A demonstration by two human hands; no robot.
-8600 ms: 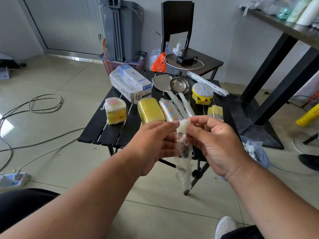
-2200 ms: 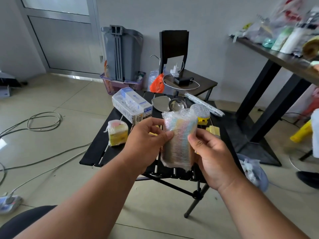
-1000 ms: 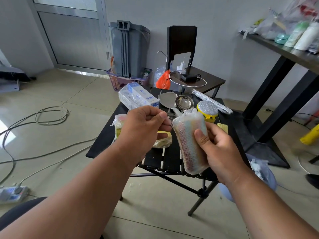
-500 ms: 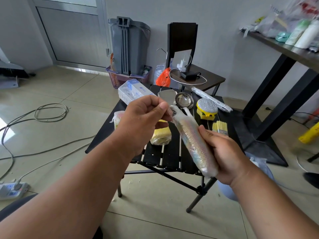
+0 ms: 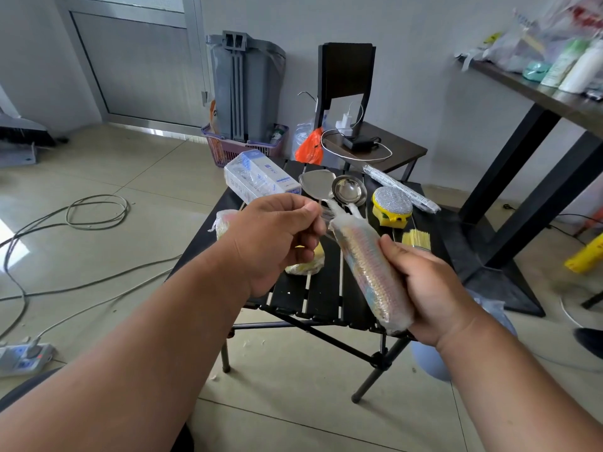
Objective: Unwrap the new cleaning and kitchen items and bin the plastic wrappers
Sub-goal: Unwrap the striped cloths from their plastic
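Plastic-wrapped, the rainbow-striped sponge pack (image 5: 370, 272) is held above the near edge of the black slatted counter (image 5: 323, 288). The right hand (image 5: 424, 285) grips its lower half; the left hand (image 5: 270, 239) pinches what looks like the wrapper's twisted far end (image 5: 332, 210). A ladle (image 5: 349, 190) lies farther back.

Right hand (image 5: 427, 288) wrapped round a wrapped scrubber (image 5: 368, 269), held tilted above the black surface (image 5: 326, 288). Left hand (image 5: 270, 239) pinching the wrapper's twisted top end. Behind: ladle (image 5: 349, 190), box (image 5: 257, 177), scouring pad (image 5: 391, 203).
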